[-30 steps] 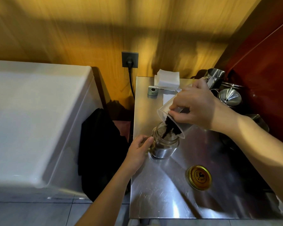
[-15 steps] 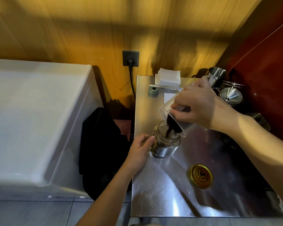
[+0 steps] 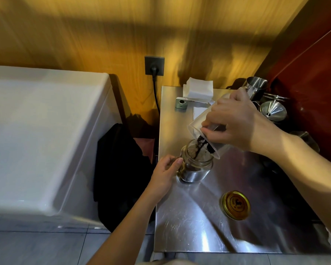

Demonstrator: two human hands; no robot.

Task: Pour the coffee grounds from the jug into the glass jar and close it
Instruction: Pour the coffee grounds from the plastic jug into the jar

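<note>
Above glass jar point(image 3: 196, 165), jug point(image 3: 203, 124) tilted mouth-down-left; grounds point(image 3: 200, 145) apparently falling.

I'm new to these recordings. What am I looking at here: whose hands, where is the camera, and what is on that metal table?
No machine here: a person works bare-handed, filmed by a camera on their head looking down. The right hand tips a clear jug so dark coffee grounds fall into a glass jar, which the left hand steadies. On the steel table lie the jar's gold lid, white napkins, a small green device and metal cups and a funnel at the far right.
</note>
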